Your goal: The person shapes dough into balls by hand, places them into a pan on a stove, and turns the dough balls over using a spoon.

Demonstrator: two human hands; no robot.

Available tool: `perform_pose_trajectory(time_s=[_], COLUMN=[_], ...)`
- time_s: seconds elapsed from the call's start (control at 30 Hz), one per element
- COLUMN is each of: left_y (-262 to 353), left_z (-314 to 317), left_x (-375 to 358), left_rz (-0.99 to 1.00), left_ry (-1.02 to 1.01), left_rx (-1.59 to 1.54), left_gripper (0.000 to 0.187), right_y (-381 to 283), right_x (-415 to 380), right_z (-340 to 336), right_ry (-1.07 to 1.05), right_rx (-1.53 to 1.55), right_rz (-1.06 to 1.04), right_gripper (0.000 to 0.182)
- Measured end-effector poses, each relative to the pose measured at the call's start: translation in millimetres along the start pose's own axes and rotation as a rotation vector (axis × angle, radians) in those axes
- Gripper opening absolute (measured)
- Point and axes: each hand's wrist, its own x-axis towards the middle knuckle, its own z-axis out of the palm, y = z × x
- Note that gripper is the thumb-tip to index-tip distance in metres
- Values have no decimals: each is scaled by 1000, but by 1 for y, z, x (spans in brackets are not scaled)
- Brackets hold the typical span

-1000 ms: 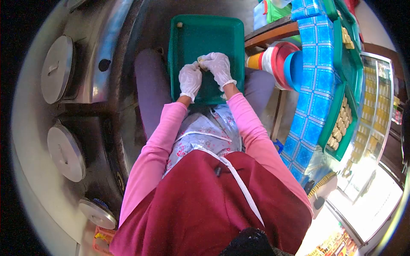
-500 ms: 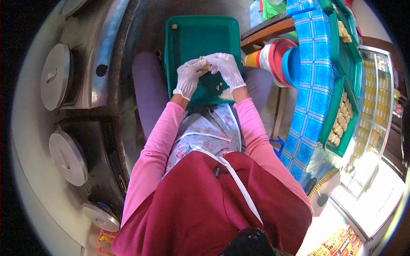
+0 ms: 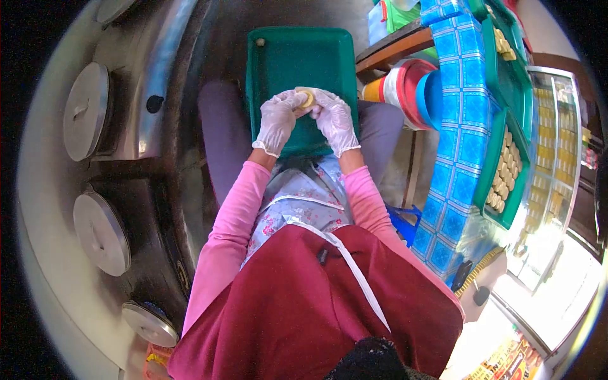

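A small round, flattened piece of pale dough (image 3: 306, 99) is between my two gloved hands, above the green tray (image 3: 301, 60) on my lap. My left hand (image 3: 277, 125) pinches its left side with thumb and fingers. Closed around the right side is my right hand (image 3: 335, 123), its fingertips meeting those of the left. A tiny ball of dough (image 3: 260, 42) lies in the tray's far left corner. The near right part of the tray is hidden behind my right hand and wrist.
At the right, a table with a blue checked cloth (image 3: 446, 152) bears green trays (image 3: 484, 180) with rows of pale dough pieces (image 3: 505, 171). Red and blue basins (image 3: 430, 100) sit beside it. Metal lids (image 3: 87, 112) top the dark unit on the left.
The dough piece has turned to show a rounder face. My right hand has come lower and inward, now covering the dough scraps that showed at the tray's near right.
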Motion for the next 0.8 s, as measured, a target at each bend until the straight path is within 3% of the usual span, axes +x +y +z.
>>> perform_pose_trajectory(time_s=[0.17, 0.27, 0.4, 0.43, 0.53, 0.57, 0.7, 0.8], left_y=[-4, -16, -22, -25, -26, -25, -23, -15], left_z=[13, 15, 8, 5, -7, -3, 0, 10], left_x=[-8, -8, -8, -11, -12, -12, -7, -13], left_rz=[104, 91, -87, -106, -173, -200, -264, -368], left_ry=[136, 152, 158, 140, -102, -73, -184, -244], left_rx=[170, 63, 67, 1, -109, -192, -307, -361], left_gripper=[27, 27, 21, 19, 18, 18, 21, 26], right_y=[-4, 9, 6, -2, -19, -34, -61, -49], right_x=[-20, -26, -37, -44, -44, -56, -62, -56], right_z=[38, 32, 19, 24, 8, 21, 26, 13], right_ry=[224, 203, 133, 113, -69, -47, 109, 74], right_rx=[-437, -1165, -1698, -1743, -1272, -1050, -151, -405], right_rz=[-377, -916, -956, -841, -692, -506, -186, -194], right_gripper=[13, 10, 14, 24, 37, 40, 33, 34])
